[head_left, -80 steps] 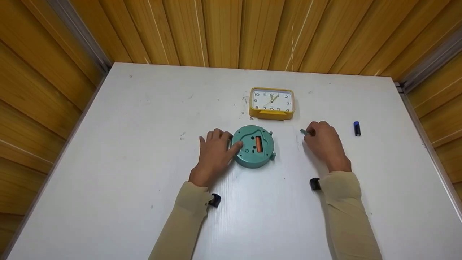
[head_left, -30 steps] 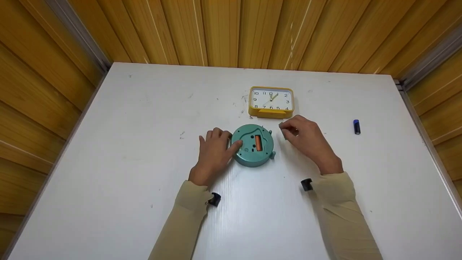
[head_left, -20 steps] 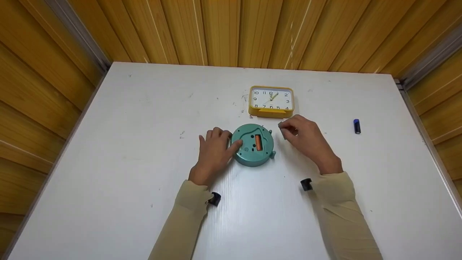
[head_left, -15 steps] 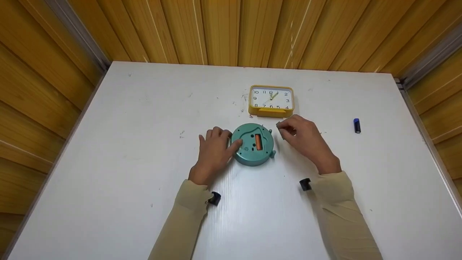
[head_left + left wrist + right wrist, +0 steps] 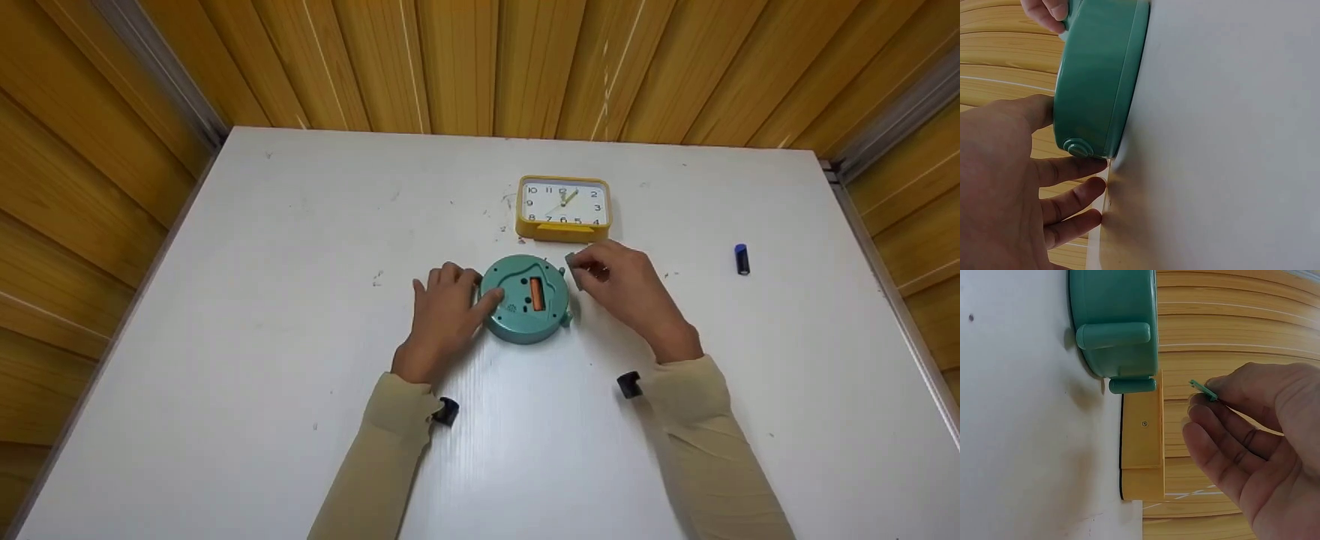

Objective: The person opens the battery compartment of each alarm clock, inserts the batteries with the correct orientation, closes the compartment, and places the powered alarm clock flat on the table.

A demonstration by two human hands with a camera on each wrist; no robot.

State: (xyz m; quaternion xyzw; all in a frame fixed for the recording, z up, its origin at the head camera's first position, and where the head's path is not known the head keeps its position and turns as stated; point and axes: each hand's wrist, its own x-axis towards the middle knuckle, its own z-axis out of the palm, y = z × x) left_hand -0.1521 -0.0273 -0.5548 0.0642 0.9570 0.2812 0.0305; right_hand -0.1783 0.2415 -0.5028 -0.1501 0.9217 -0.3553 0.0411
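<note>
The round green clock (image 5: 516, 324) lies face-down on the white table (image 5: 300, 262), its battery compartment (image 5: 542, 307) uncovered; inside sits one orange battery (image 5: 536, 293). The left hand (image 5: 441, 324) rests its thumb on the clock's back, the other fingers loosely extended by its side. The right hand (image 5: 628, 291) pinches the small green battery cover (image 5: 1203, 390) between thumb and fingertips, near the clock but apart from it. Just beyond is the yellow desk clock (image 5: 564, 206); a blue-and-black battery (image 5: 742, 259) lies well apart, past the right hand. The green clock's dial is out of sight, and both wrist views crop its body at the top. In the head view, fingers partly hide the cover.
</note>
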